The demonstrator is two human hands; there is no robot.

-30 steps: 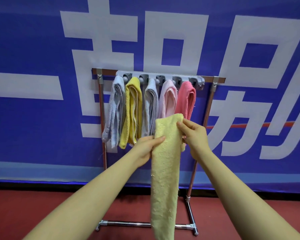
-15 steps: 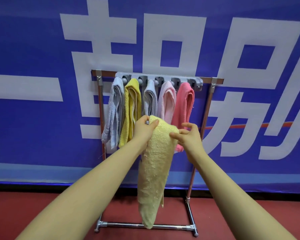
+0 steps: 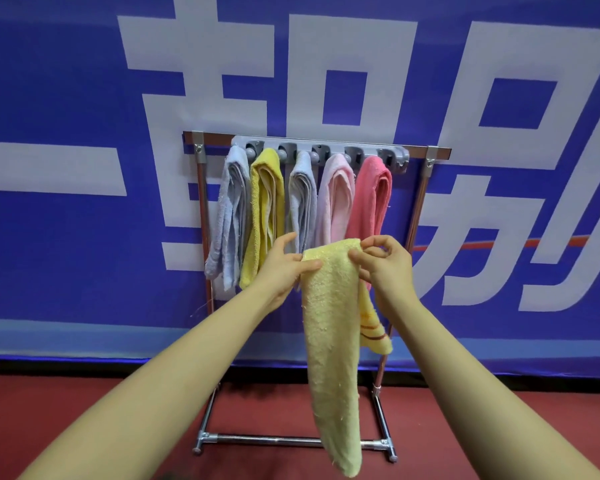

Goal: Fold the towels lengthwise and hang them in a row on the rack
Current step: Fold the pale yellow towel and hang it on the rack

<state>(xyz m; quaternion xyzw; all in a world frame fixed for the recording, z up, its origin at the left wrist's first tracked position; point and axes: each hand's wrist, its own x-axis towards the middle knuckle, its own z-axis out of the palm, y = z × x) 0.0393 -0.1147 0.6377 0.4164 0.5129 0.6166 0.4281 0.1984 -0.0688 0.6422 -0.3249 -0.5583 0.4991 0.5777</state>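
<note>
The pale yellow towel (image 3: 329,341) hid part of the rack (image 3: 423,188). Both hands, left hand (image 3: 284,268) and right hand (image 3: 385,265), pinched its top; it hung lengthwise, pointing down

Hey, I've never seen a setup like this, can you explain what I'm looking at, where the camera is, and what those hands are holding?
There is no machine here. The camera is worn on a person's head and looks forward and down, so the two bare arms reach out from the bottom of the picture. The left hand and right hand each pinch the top of a pale yellow towel, folded into a long strip that hangs down. Behind it stands a metal rack on a red floor, before a blue banner. Five folded towels already hang from it in a row: a grey towel, a yellow towel, a second grey towel, a light pink towel and a deep pink towel.
</note>
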